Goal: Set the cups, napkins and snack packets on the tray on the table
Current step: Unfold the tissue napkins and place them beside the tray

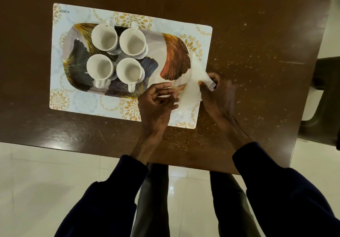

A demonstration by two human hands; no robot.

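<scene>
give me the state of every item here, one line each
cups: four, upright, empty, grouped on the tray's left half
tray: on the placemat, right half bare
napkin: white, pinched by both hands at the tray's right end
placemat: flat on the table
left hand: gripping the napkin
right hand: gripping the napkin

table (pixel 248 53): brown, scuffed | on it: patterned placemat (pixel 77 100)
</scene>
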